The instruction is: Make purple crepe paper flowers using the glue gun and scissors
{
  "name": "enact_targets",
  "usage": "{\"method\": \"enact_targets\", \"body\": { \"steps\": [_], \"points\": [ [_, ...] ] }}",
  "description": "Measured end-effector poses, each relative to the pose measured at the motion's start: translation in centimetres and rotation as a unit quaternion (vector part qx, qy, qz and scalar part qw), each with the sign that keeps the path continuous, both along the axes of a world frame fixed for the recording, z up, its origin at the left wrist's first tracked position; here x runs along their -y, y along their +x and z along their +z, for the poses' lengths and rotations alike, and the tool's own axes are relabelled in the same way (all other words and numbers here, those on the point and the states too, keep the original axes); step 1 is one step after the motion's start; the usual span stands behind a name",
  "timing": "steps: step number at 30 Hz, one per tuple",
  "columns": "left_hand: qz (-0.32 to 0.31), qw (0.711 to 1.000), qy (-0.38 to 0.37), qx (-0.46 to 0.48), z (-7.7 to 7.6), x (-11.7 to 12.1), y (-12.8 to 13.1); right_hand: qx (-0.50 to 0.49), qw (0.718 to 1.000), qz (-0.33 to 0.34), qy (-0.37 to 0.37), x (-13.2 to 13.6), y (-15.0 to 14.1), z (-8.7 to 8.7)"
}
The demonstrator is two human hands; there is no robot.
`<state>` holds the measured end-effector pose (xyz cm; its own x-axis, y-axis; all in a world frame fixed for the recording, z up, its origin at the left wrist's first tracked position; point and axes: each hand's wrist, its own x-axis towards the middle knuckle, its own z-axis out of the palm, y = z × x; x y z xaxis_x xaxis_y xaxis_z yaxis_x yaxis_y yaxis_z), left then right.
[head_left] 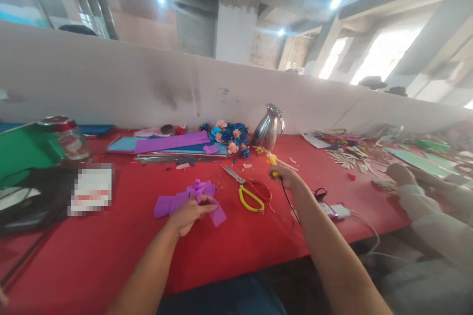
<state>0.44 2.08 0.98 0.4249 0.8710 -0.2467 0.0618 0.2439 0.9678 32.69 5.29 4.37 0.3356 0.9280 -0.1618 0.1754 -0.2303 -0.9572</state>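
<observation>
Thumb and fingers of my left hand [192, 212] are closed on a purple paper strip [218, 214]. More purple paper pieces [166, 205] lie under and behind that hand on the red table. My right hand [286, 178] is wrapped round a yellow glue gun [272, 159], tilted away from me near the metal jug; a black cord [288, 198] trails from it toward me. Between both hands lie scissors [240, 182] with one yellow and one red handle, blades partly apart.
Blue and pink paper flowers [232, 136] stand beside a steel jug [266, 130] at the back. Paper sheets [172, 142] are stacked left of them. A jar [72, 142] stands left. Rightward are a white plug block [339, 211], wooden sticks [347, 158] and a co-worker's sleeve [419, 206].
</observation>
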Motion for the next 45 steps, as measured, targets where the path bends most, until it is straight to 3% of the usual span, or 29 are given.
{"method": "enact_targets", "body": {
  "steps": [3,7,12,17,22,26,31,39,45],
  "points": [
    [0.021,0.999,0.034,-0.036,-0.3,0.0,0.4,-0.069,0.996,0.029,0.049,1.9,-1.3,0.9],
    [0.068,0.988,0.108,-0.089,-0.4,0.2,1.2,-0.168,0.97,0.083,0.156,4.8,-3.3,1.6],
    [0.089,0.984,0.11,-0.112,-0.8,0.1,1.5,-0.214,0.959,0.119,0.144,7.6,-4.9,1.9],
    [0.094,0.986,0.089,-0.109,-0.7,0.2,1.6,-0.087,0.974,0.18,0.104,9.7,-6.4,1.1],
    [0.099,0.984,0.089,-0.118,-0.7,0.3,1.7,-0.01,0.962,0.261,0.074,10.9,-7.9,-1.2],
    [0.101,0.98,0.107,-0.134,-1.2,0.1,1.7,0.097,0.961,0.253,0.063,11.3,-8.3,-2.3],
    [0.08,0.977,0.128,-0.148,-1.8,-0.2,1.6,0.3,0.929,0.216,0.034,11.9,-8.6,-1.7],
    [0.048,0.971,0.158,-0.175,-2.4,-0.6,1.4,0.361,0.901,0.238,0.017,12.0,-9.0,-1.6],
    [0.028,0.963,0.165,-0.212,-2.5,-0.6,1.4,0.363,0.9,0.241,0.013,11.9,-9.0,-1.8]
  ]
}}
